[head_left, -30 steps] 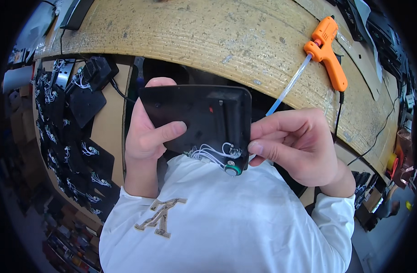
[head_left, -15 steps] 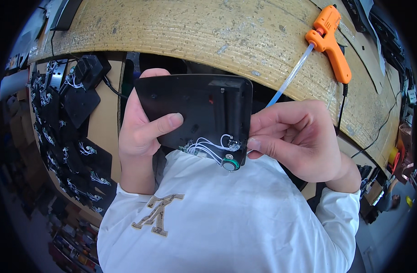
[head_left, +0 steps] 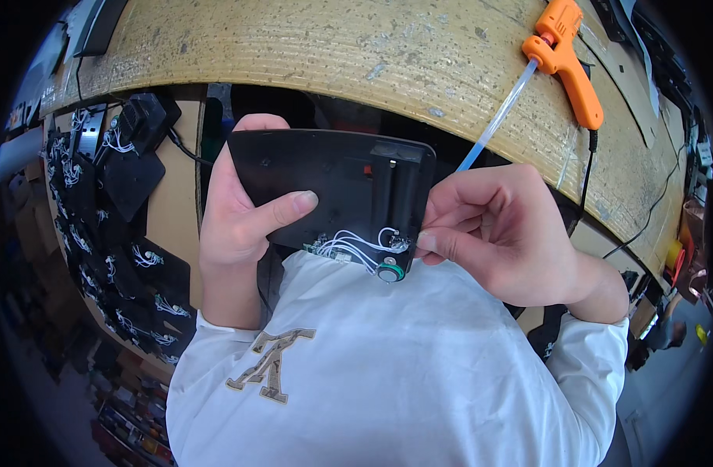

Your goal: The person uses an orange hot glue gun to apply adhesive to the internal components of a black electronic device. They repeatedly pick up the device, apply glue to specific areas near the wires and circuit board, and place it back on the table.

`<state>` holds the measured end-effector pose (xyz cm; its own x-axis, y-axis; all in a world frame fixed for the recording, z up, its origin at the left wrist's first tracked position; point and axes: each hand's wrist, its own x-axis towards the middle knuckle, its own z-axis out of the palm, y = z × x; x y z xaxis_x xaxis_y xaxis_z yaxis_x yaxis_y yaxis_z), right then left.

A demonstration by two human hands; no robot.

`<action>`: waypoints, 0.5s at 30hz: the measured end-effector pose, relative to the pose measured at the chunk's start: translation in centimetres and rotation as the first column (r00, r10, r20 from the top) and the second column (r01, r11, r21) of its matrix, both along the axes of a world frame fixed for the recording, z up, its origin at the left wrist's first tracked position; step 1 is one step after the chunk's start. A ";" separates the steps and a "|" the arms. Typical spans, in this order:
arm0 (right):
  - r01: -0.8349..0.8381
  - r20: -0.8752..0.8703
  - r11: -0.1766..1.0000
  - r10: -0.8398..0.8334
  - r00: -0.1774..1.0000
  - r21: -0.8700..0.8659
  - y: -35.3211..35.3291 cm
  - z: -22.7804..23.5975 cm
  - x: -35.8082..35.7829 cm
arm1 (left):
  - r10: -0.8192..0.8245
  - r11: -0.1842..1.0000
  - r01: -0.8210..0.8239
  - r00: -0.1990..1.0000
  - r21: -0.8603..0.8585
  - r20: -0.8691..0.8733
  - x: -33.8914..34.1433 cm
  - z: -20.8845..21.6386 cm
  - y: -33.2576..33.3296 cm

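A black plastic panel (head_left: 333, 183) with rounded corners is held over my lap, below the bench edge. My left hand (head_left: 236, 226) grips its left side, thumb lying across its face. Along the panel's lower edge sit thin white wires (head_left: 356, 243), a small circuit board and a round green-rimmed part (head_left: 390, 272). My right hand (head_left: 500, 229) pinches at the panel's lower right corner, fingertips touching the wires beside the round part. What the fingertips hold cannot be made out.
A worn wooden workbench (head_left: 333, 47) curves across the top. An orange glue gun (head_left: 566, 58) with a clear stick lies on it at the upper right, its black cord trailing down. Several similar black panels with white wires (head_left: 99, 202) are stacked at the left.
The panel and both hands have shifted slightly up in view. My right fingertips have closed in on the wires at the lower right corner.
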<state>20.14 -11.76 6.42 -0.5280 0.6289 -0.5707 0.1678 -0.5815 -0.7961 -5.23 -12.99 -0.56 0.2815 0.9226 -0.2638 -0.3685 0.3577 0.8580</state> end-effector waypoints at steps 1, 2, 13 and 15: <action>-0.016 0.034 1.000 0.016 0.999 0.000 0.0 0.0 0.0 | -0.004 1.000 0.004 1.000 0.001 -0.012 0.1 0.0 0.0; 0.009 -0.001 1.000 -0.009 1.000 0.002 -0.1 0.0 0.0 | 0.000 1.000 0.000 1.000 -0.012 0.002 0.1 -0.1 0.0; 0.151 -0.306 0.987 -0.159 0.939 -0.049 0.4 0.0 0.9 | -0.196 0.970 0.205 0.977 0.130 -0.078 0.8 2.0 3.2; 0.215 -0.313 0.976 -0.212 0.926 -0.026 0.2 0.1 1.4 | -0.161 0.977 0.176 0.979 0.117 -0.126 1.1 3.2 4.3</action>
